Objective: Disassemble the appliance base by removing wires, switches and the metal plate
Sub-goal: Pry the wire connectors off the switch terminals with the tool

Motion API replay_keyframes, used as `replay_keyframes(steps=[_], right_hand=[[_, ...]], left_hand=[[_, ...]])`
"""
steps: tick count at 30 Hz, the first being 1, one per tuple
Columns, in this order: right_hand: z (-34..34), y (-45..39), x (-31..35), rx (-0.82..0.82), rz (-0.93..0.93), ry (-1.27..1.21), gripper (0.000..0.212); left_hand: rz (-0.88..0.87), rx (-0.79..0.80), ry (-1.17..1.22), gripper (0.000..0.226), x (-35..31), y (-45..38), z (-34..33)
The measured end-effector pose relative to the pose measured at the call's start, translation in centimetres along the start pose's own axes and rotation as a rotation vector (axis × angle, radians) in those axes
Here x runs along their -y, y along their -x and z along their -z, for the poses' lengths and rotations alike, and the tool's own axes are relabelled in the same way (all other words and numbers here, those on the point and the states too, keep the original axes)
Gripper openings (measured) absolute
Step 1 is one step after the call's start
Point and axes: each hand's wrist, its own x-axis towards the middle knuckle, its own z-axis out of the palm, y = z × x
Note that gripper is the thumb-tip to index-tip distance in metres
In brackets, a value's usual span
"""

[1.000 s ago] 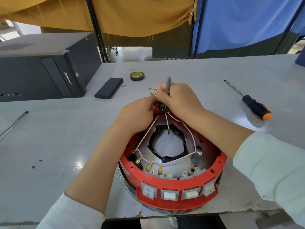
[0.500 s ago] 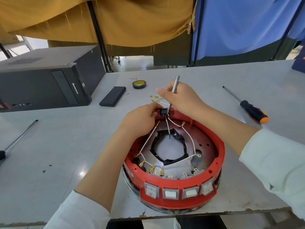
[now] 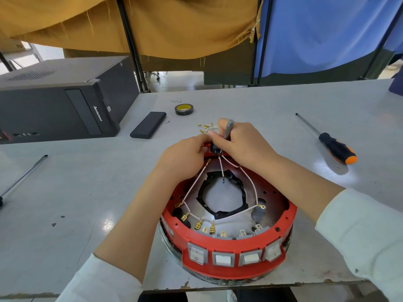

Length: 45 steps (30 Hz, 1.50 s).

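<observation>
Since a second ago, the right hand (image 3: 244, 144) has tilted its thin grey metal tool (image 3: 227, 129) and closed in on the left hand (image 3: 185, 158) at the far rim. Head view: a round red plastic base (image 3: 229, 243) sits at the near edge of the scuffed grey table (image 3: 65, 192), with 4 white rocker switches (image 3: 223, 259) in front. White wires (image 3: 196, 182) cross a shiny metal plate (image 3: 248, 192). Right fingers pinch the tool; left fingers curl on a small black part (image 3: 214, 149).
</observation>
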Motion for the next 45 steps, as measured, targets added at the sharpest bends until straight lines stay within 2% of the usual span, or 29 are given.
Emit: replay_keyframes(steps=[7,15,19,30,39,45], right_hand=[[0.0,-0.1,0.1,-0.043,0.021,-0.042,0.042],[-0.2,-0.4,0.3,-0.004,0.039,-0.042,0.043],[-0.4,-0.9,0.0,-0.027,-0.031,-0.115,0.046],[-0.2,-0.1,0.7,0.024,0.067,0.030,0.042],[-0.3,-2.4,0.9,0.089,-0.125,0.000,0.042],[-0.6,-1.1,0.4,-0.061,-0.082,-0.039,0.045]], left_hand=[[-0.003,0.001,-0.007,0.034,0.0,0.0,0.0],[-0.011,-0.004,-0.018,0.036,0.0,0.1,-0.1],[-0.004,-0.003,-0.023,0.037,0.0,0.0,0.0],[-0.011,-0.018,-0.023,0.034,0.1,-0.1,-0.2],[-0.014,0.004,-0.027,0.044,0.1,-0.1,0.0],[-0.008,0.001,-0.028,0.039,0.0,-0.1,-0.1]])
